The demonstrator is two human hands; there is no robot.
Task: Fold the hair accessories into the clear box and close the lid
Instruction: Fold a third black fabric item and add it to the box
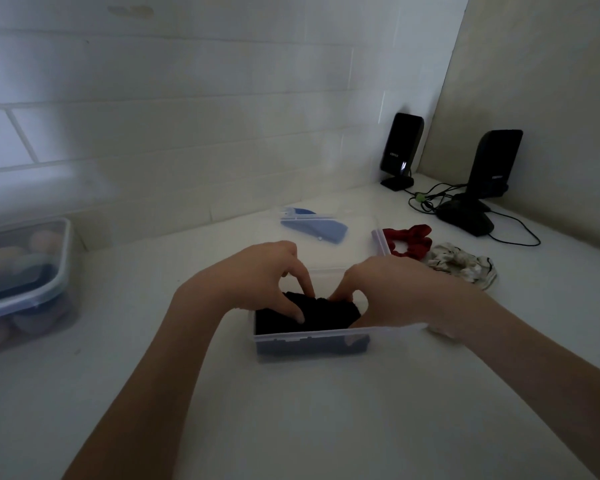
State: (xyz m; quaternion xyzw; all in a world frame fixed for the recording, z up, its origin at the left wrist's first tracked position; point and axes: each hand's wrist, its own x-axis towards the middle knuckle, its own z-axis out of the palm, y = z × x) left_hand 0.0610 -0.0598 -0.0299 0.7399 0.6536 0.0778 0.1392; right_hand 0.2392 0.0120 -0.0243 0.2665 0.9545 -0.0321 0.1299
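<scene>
Storage first, at the far left of the clear rectangular plastic box: a lidded translucent tub of rounded pastel items is sitting well apart from it on the white countertop.

Coming to the box itself, we are pressing a black fabric hair accessory down into it. Our left hand is curling over the box's left half, with its fingers pushing into the dark cloth. Our right hand is doing likewise over the right half, its fingertips bunched on the fabric near the middle. Neither hand is closing fully round anything; both are half-curled and tucking.

Behind the box, a blue folded item is lying beside some clear plastic, possibly a lid, though we cannot tell.

To the right of the box and behind it, a red ruffled scrunchie is waiting, and just beyond that a cream scrunchie with dark stripes. Two black desktop speakers are standing further back.

We are judging the job as early: one piece is going in, at least two are remaining outside, and the closing is not yet done.
</scene>
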